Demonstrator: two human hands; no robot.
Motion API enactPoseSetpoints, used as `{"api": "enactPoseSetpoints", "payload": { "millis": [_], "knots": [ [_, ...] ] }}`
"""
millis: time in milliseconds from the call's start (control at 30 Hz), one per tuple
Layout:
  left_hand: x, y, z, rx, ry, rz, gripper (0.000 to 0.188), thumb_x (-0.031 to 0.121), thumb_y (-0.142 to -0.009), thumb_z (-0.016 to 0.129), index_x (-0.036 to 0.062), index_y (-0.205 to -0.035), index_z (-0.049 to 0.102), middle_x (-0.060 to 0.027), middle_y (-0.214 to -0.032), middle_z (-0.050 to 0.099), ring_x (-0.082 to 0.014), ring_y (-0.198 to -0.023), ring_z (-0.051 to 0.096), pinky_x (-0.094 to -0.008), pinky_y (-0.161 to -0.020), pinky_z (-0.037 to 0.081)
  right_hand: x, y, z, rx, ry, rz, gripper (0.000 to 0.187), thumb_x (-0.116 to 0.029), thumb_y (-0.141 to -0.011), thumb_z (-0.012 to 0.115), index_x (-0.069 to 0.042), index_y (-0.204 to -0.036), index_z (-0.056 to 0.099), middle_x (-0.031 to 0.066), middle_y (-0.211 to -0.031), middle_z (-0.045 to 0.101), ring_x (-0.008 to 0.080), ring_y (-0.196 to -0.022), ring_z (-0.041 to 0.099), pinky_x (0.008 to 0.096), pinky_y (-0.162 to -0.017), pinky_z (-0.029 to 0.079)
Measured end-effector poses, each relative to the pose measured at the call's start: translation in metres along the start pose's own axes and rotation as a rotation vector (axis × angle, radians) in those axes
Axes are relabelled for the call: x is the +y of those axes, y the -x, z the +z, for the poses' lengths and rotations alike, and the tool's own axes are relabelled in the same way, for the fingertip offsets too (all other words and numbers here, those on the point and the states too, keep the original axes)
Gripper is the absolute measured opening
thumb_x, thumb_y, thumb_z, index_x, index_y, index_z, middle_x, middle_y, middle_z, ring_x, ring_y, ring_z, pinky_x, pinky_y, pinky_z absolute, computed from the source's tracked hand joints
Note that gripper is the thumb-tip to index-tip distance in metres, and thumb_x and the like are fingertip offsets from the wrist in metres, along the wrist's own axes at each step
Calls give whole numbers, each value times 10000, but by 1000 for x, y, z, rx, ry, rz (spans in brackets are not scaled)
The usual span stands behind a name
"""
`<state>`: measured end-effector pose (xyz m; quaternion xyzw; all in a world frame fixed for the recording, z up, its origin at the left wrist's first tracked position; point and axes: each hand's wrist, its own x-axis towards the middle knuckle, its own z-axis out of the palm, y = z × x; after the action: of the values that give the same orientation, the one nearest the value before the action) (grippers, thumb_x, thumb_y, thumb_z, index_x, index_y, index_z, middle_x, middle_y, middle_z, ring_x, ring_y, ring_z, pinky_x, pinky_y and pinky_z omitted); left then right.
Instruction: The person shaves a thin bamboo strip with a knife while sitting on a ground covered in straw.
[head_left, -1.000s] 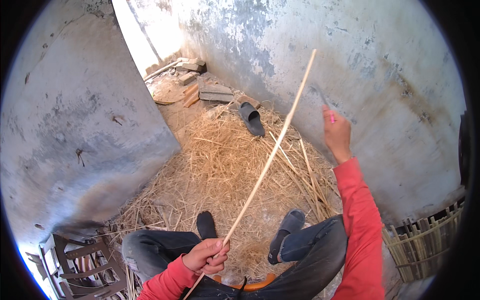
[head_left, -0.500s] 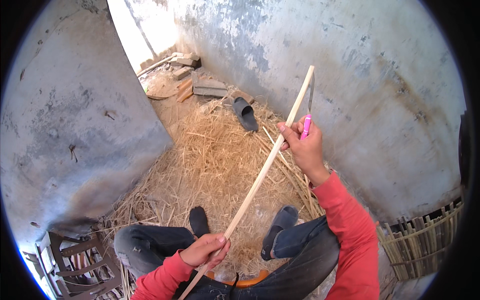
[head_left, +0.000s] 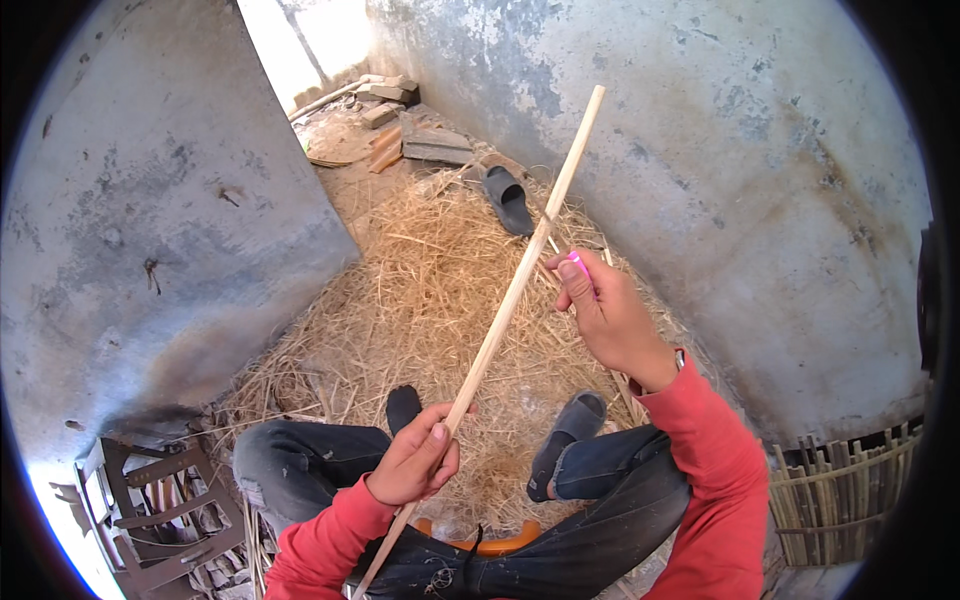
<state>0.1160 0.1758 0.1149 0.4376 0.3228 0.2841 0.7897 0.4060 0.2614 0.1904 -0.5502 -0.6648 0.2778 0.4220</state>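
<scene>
A long, pale strip of bamboo or wood (head_left: 510,302) slants across the middle, from my lap up toward the far wall. My left hand (head_left: 412,462) is closed around its lower part, above my left thigh. Just right of the strip's middle, my right hand (head_left: 610,312) grips a knife by its pink handle (head_left: 578,263). The knife's thin blade points toward the strip and seems to touch or cross it; the exact contact is hard to see. My right fingers are off the strip.
Straw-like shavings (head_left: 400,290) cover the floor ahead. A dark slipper (head_left: 508,200) lies on them near bricks (head_left: 437,146). My slippered right foot (head_left: 568,440) is below. A slatted basket (head_left: 840,495) stands at right, a brown frame (head_left: 170,515) at left. Worn walls flank me.
My right hand has let go of the strip and come down toward me, turning the knife from upright to pointing at the strip. The strip's far end sits higher in view.
</scene>
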Motion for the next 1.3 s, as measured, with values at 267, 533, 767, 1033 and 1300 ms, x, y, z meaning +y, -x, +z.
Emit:
{"api": "enactPoseSetpoints", "payload": {
  "millis": [267,533,767,1033,1300],
  "knots": [
    [4,5,-2,27,47,-56,402,356,-1130,329,58,-1338,500,-14,-543,446,-76,-384,324,-223,-364,298,0,3,-9,58,-89,-29,333,-288,-1059,558,-2,-901,624,75,-577,510,183,-504,495,347,-513,396],
    [9,7,0,-40,179,-60,351,328,-1137,310,44,-1194,510,-2,-499,375,-83,-356,278,-231,-345,260,12,-2,6,103,261,-131,457,-328,-1033,601,-19,-696,596,168,-514,455,313,-433,475,414,-459,358],
    [13,9,4,-56,228,-62,346,343,-1136,313,56,-1184,501,7,-499,332,-79,-362,263,-229,-343,241,23,0,27,153,329,-300,484,-340,-1029,602,-51,-645,551,156,-502,477,345,-431,512,444,-440,385],
    [16,6,2,17,278,-129,323,338,-1136,323,67,-1171,496,11,-505,310,-75,-369,241,-231,-342,228,12,34,65,-103,296,-362,476,-309,-1039,586,-50,-641,549,141,-517,493,298,-424,523,417,-442,402],
    [20,11,-5,-35,332,-108,336,346,-1135,324,62,-1171,500,12,-505,306,-70,-382,235,-227,-359,223,8,-4,54,108,183,-331,448,-321,-1046,579,-61,-681,571,140,-530,510,314,-424,495,429,-427,393]
  ]
}}
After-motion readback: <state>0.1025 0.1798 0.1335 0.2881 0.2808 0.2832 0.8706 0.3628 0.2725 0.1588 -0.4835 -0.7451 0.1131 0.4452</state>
